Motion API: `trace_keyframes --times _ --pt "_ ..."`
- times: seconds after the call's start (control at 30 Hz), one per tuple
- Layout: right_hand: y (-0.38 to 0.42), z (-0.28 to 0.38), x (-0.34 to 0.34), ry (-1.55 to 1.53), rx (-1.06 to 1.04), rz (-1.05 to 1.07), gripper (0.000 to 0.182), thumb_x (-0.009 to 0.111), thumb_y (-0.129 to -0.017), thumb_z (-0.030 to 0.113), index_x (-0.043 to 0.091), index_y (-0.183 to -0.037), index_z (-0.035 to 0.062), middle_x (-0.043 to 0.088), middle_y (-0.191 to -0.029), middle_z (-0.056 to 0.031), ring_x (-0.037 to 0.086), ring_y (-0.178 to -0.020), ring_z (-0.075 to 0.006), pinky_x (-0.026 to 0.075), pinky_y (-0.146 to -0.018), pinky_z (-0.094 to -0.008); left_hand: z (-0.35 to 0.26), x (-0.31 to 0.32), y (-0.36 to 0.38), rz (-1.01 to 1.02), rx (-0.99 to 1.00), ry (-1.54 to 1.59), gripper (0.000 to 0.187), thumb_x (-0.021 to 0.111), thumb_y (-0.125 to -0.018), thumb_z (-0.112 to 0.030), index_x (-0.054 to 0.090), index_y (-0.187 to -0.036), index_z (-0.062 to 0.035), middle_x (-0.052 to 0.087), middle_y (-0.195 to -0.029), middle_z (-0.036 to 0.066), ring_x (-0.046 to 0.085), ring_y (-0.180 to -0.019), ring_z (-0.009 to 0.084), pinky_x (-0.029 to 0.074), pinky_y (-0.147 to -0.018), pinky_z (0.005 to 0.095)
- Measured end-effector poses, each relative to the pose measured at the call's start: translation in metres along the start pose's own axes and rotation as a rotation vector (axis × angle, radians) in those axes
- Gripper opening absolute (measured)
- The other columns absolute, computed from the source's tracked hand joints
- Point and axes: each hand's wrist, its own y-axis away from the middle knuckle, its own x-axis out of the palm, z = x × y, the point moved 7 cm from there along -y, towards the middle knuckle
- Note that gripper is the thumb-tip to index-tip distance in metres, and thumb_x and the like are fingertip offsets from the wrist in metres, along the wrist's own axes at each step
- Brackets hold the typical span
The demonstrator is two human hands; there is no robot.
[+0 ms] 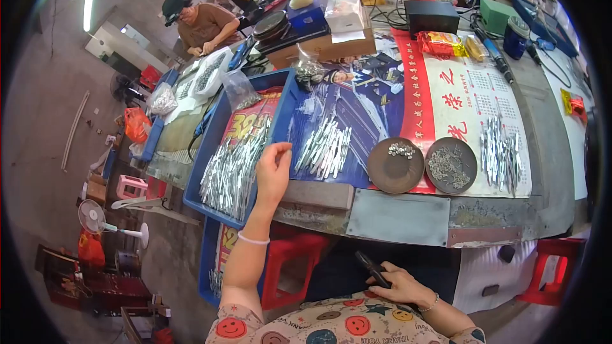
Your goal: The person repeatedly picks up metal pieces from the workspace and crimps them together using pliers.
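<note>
My left hand (274,169) is over the right edge of a blue tray (190,178), its fingers curled together; whatever they may hold is hidden. Many slim silvery metal strips (229,175) fill the tray's near half. Just right of that hand, a smaller pile of similar strips (325,148) lies on a printed poster. In my lap, my right hand (405,285) is closed around a slim black tool (371,269), whose exact kind I cannot make out. Two round brown dishes stand farther right: one dish (390,179) has shiny small pieces, the other dish (470,160) fine metal parts.
More strips (500,156) lie on the calendar poster (497,92) at right. A black box (431,18), snack packets (441,44) and a dark blue jar (516,37) stand behind. A co-worker (205,25) sits at the far left. A red stool (290,266) is under the bench.
</note>
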Motion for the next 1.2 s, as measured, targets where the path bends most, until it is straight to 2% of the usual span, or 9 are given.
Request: trace_keyframes --times 0.07,0.17,0.27,0.37,0.5,0.7,0.93,1.03,1.2 --pt "0.0 0.0 0.0 -0.001 0.012 0.015 0.034 0.066 -0.087 0.034 0.071 -0.109 0.0077 0.055 -0.104 -0.0145 0.063 -0.089 -0.0337 0.05 -0.081 -0.0393 0.002 0.012 -0.015 0.009 0.003 -0.063 0.018 0.062 -0.089 -0.004 0.066 -0.106 0.0017 0.068 -0.094 0.015 0.068 -0.085 0.025 0.052 -0.077 0.0343" --pt "-0.001 -0.001 0.001 0.044 0.01 0.026 0.034 0.065 -0.088 0.033 0.071 -0.109 0.0073 0.056 -0.107 -0.0154 0.064 -0.091 -0.0349 0.05 -0.083 -0.0403 0.024 0.036 -0.026 0.024 0.035 -0.184 0.02 0.064 -0.087 -0.006 0.066 -0.106 0.0008 0.069 -0.094 0.014 0.067 -0.085 0.0223 0.052 -0.078 0.0328" --pt "-0.001 -0.008 0.004 0.056 -0.018 0.019 0.034 0.065 -0.088 0.034 0.071 -0.109 0.0076 0.056 -0.109 -0.0162 0.064 -0.093 -0.0361 0.05 -0.084 -0.0411 0.043 0.037 -0.022 0.018 0.037 -0.306 0.021 0.065 -0.085 -0.007 0.066 -0.105 -0.0002 0.069 -0.095 0.015 0.068 -0.083 0.0257 0.053 -0.077 0.0356" --pt "-0.002 -0.008 0.004 0.047 -0.027 0.012 0.032 0.068 -0.087 0.029 0.071 -0.111 0.0081 0.055 -0.102 -0.0128 0.061 -0.09 -0.0297 0.05 -0.081 -0.0369 0.04 0.037 -0.017 0.022 0.014 -0.291 0.022 0.065 -0.085 -0.007 0.066 -0.105 -0.0001 0.07 -0.095 0.015 0.068 -0.082 0.0257 0.053 -0.077 0.0358" --pt "-0.003 -0.007 0.004 0.058 -0.013 0.027 0.032 0.069 -0.087 0.029 0.071 -0.109 0.0074 0.055 -0.101 -0.0132 0.061 -0.09 -0.0303 0.05 -0.081 -0.0374 0.038 0.043 -0.017 0.051 -0.006 -0.299 0.022 0.064 -0.083 -0.007 0.066 -0.105 -0.0006 0.07 -0.094 0.015 0.068 -0.084 0.028 0.054 -0.077 0.0367" --pt "-0.003 0.0 0.004 0.083 0.038 0.057 0.035 0.065 -0.088 0.034 0.071 -0.108 0.0067 0.056 -0.106 -0.0167 0.063 -0.093 -0.0364 0.05 -0.085 -0.0411 0.026 0.061 -0.028 0.189 -0.008 -0.536 0.021 0.057 -0.084 -0.006 0.065 -0.103 -0.0008 0.067 -0.1 0.022 0.064 -0.097 0.0387 0.05 -0.086 0.0477" --pt "-0.003 0.003 0.004 0.095 0.023 0.033 0.035 0.065 -0.087 0.033 0.071 -0.108 0.0063 0.055 -0.102 -0.0172 0.063 -0.092 -0.037 0.05 -0.084 -0.042 0.03 0.06 -0.04 0.389 -0.222 -0.51 0.026 0.063 -0.077 -0.015 0.068 -0.097 0.0012 0.068 -0.098 0.027 0.065 -0.097 0.0427 0.051 -0.088 0.0475" --pt "-0.005 0.001 0.007 0.121 0.024 0.039 0.035 0.065 -0.087 0.033 0.071 -0.108 0.0059 0.055 -0.101 -0.0172 0.062 -0.092 -0.0371 0.05 -0.084 -0.0425 0.035 0.057 -0.038 0.382 -0.247 -0.394 0.026 0.066 -0.076 -0.017 0.068 -0.095 0.0006 0.068 -0.096 0.026 0.065 -0.095 0.043 0.051 -0.087 0.0474" --pt "-0.006 0.004 0.009 0.162 0.029 0.048 0.033 0.065 -0.088 0.031 0.071 -0.108 0.0053 0.055 -0.1 -0.0172 0.062 -0.091 -0.0368 0.051 -0.082 -0.0422 0.033 0.05 -0.028 0.147 -0.143 -0.358 0.02 0.067 -0.082 -0.014 0.061 -0.093 0.001 0.068 -0.085 0.022 0.067 -0.083 0.0374 0.052 -0.075 0.042"
